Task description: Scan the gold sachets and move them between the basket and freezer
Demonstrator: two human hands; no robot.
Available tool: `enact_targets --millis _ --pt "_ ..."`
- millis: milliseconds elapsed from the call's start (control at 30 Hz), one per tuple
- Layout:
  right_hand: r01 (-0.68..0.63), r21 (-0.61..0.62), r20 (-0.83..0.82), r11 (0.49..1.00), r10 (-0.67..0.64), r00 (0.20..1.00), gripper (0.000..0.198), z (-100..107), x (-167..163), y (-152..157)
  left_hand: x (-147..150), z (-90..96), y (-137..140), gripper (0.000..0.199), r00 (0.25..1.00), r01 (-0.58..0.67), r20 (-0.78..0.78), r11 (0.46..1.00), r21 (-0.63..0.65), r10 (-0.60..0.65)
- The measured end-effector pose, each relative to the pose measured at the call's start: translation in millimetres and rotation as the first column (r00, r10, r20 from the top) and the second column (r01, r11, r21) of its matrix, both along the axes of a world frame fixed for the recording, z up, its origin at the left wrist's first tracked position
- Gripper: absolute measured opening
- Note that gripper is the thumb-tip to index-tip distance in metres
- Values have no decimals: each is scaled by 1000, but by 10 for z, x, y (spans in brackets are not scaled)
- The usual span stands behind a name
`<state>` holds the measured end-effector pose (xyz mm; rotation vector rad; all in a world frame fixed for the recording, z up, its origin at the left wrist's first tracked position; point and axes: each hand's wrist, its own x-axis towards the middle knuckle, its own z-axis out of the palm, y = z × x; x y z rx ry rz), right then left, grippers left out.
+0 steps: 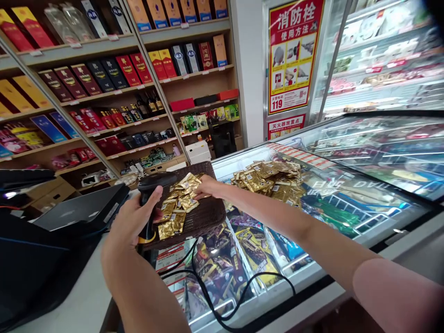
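Observation:
My left hand (133, 219) is wrapped round the grip of a black handheld barcode scanner (149, 189), held over the left side of a dark brown woven basket (208, 217). Several shiny gold sachets (176, 203) lie loose in that basket. Over its right rim reaches my right hand (208, 187), its fingers curled on a gold sachet (190, 185); the fingertips are partly hidden. Beyond my right forearm, a larger heap of gold sachets (270, 178) rests on the glass lid of the chest freezer (256, 157).
A black cable (201, 277) loops across the freezer glass in front of the basket. To the left, a dark laptop-like device (79, 208) sits on a white counter (69, 296). Shelves (114, 95) of boxed bottles stand behind, with a red fire-hydrant sign (294, 55) further right.

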<state>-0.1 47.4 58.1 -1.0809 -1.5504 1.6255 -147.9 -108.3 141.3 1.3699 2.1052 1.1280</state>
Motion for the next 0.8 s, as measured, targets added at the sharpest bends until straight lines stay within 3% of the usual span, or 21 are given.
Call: enact_targets --millis 133,233,333,433,567,700,800 --pt "0 -9 -179 1000 -2 984 10 71 823 -99 263 40 56 61 991 64 118 998 24 -66" --pt "69 24 -81 997 -67 994 9 153 1336 -130 472 29 104 59 984 134 115 991 8 -134" --pt "217 140 61 966 -227 972 10 212 1703 -83 643 26 118 59 972 229 71 971 -65 -224" --pt "240 213 150 947 -275 950 5 233 1946 10 750 32 108 59 964 266 2 960 -86 -267" --pt "126 225 255 966 -183 949 6 210 2131 114 812 6 127 58 954 290 -63 954 -74 -294" --pt "94 249 304 964 -170 937 11 178 2246 166 867 -39 196 59 923 340 -137 928 -150 -360" --pt "14 224 329 974 -89 940 12 170 2336 182 966 -62 224 59 914 343 -157 920 -188 -373"
